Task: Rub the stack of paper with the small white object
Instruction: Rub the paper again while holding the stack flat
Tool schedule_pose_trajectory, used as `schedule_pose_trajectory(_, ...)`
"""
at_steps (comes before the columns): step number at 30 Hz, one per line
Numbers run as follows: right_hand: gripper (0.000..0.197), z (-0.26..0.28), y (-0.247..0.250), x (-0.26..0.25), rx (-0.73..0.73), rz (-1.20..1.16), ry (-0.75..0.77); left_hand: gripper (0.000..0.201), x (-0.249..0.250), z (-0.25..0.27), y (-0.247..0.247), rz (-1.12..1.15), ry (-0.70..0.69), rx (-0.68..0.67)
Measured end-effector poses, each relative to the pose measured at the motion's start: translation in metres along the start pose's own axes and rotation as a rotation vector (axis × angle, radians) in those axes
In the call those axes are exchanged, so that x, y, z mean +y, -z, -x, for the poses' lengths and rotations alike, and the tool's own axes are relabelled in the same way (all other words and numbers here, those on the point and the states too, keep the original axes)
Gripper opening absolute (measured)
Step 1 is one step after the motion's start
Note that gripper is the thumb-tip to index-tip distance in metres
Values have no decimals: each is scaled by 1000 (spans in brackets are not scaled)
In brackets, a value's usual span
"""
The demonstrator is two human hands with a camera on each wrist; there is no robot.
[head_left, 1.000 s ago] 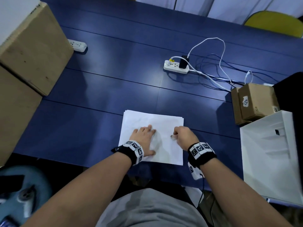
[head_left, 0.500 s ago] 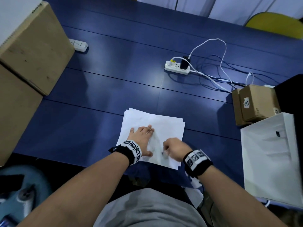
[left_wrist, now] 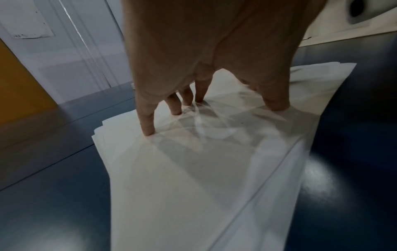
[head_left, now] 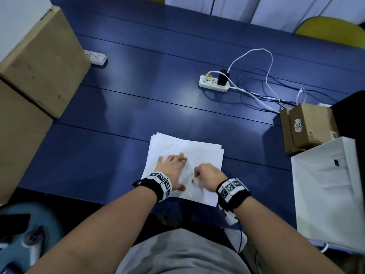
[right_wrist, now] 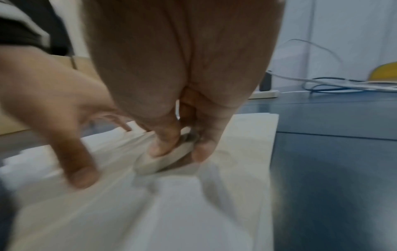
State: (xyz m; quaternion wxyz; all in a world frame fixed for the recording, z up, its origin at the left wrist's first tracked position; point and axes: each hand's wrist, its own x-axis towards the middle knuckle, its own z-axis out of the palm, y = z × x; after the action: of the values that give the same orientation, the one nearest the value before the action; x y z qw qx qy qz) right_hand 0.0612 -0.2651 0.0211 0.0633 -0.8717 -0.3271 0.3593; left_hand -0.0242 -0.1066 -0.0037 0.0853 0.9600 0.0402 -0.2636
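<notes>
- Head view: blue table (head_left: 122, 107) across most of the frame, with large cardboard boxes (head_left: 39, 62) at the upper left and a white tray (head_left: 327, 186) at the right edge.
- Below centre, near the table's lower edge: stack of paper (head_left: 199, 151), loosely squared, sheets fanned a little at the upper left corner, long axis running from the lower part of the frame toward the top, tilted slightly.
- On the left half of the stack: left hand (head_left: 171, 165), laid flat, palm down, fingers straight and slightly spread, pointing to the top of the frame.
- Left wrist view: fingertips (left_wrist: 148, 130) of that hand pressed onto the top sheet, thumb down at the right of the frame, nothing gripped.
- Just right of it, on the lower middle of the stack: right hand (head_left: 209, 174), curled into a loose fist, knuckles up.
- Right wrist view, blurred: thumb and fingers (right_wrist: 163, 147) pinched tight round the small white object (right_wrist: 163, 159), a flattish rounded piece.
- Object's lower face touching the paper, long axis slanting from the lower left toward the upper right of that frame; greyish smudge on its upper end.
- Head view again: only a pale sliver of it at the fist's left edge.
- Upper centre of the table: white power strip (head_left: 214, 84) with cables trailing right.
</notes>
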Motion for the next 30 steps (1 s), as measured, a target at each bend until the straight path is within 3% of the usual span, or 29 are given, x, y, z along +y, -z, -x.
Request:
schedule_pose_trajectory(2,10,-11,12,8,138,-41,-63,114,0,1,0,-7,1,-4)
schedule_pose_trajectory(4,11,-13,13,11,173,-55,-71,114,0,1,-1,-11,-3,-3)
schedule_pose_trajectory(7,14,-4,-13,-4,-30,13,67,112,-1,1,-1,-1,-5,9)
schedule_pose_trajectory(9,16,-3,-22,-7,-63,41,103,111,-1,1,-1,-3,-5,14)
schedule_pose_trajectory(14,6,-10,8,17,179,-60,-96,114,-1,1,-2,-19,5,4)
schedule_pose_trajectory(16,5,4,7,16,115,-82,-102,114,-1,1,-1,-24,2,7)
schedule_pose_trajectory(19,12,25,-10,3,-125,-56,-49,114,-2,0,-2,-31,-4,11)
schedule_pose_trajectory(20,15,26,-11,2,-123,-59,-53,114,-1,1,-2,-35,-5,12)
schedule_pose_trajectory(26,8,11,-1,24,214,-148,-224,112,-2,2,-1,-26,-18,7)
schedule_pose_trajectory(30,9,26,-26,13,81,-163,-136,113,-4,2,-3,-25,-25,9)
